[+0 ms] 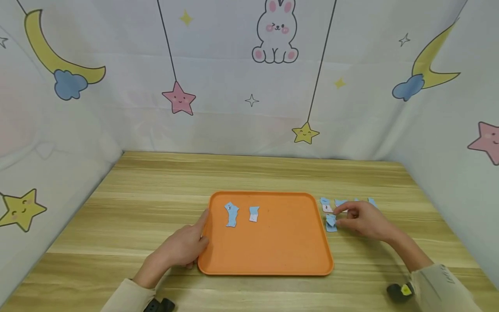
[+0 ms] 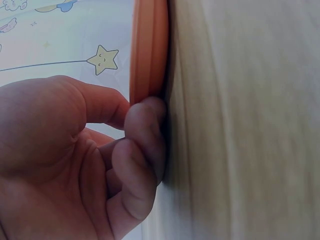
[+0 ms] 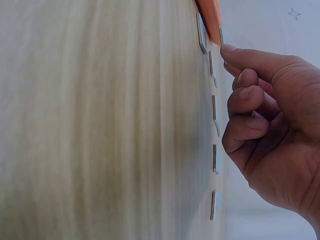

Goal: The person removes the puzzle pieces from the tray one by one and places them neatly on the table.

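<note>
An orange tray lies on the wooden table. My left hand grips its left rim, with curled fingers against the outer side in the left wrist view. Between thumb and index finger, my right hand pinches a small flat blue puzzle piece, raised off the table just beyond the tray's right edge. Below it another puzzle piece lies on the wood, partly covered. Inside the tray are a tall blue piece and a smaller blue-and-white piece.
Right of the tray, a row of several flat pieces lies on the table, among them a blue-and-white piece; my right hand partly hides the row. A white cloth with cartoon prints hangs around the back and sides.
</note>
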Tool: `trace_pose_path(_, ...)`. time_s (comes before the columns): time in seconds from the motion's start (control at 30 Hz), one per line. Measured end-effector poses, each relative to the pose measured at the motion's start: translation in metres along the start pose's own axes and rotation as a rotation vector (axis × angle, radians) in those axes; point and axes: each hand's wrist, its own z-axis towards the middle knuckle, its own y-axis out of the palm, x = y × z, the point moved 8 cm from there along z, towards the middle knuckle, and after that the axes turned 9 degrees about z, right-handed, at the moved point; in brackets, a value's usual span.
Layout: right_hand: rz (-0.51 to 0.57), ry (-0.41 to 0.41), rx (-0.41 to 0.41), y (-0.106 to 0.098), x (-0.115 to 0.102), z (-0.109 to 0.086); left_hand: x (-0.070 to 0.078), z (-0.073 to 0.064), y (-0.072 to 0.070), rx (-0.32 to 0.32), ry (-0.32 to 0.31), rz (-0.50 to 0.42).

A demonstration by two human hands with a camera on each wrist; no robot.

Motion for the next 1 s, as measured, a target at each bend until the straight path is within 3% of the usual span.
trace_pose_path(0.4, -0.021, -0.007, 0.020, -0.012, 0.011, -0.008, -0.001, -0.001, 0.000, 0.007, -0.012, -0.003)
trace_pose_path(1.0, -0.047, 0.082, 0.032, -0.024, 0.032, -0.019, -0.001, 0.000, 0.001, -0.004, -0.011, -0.015)
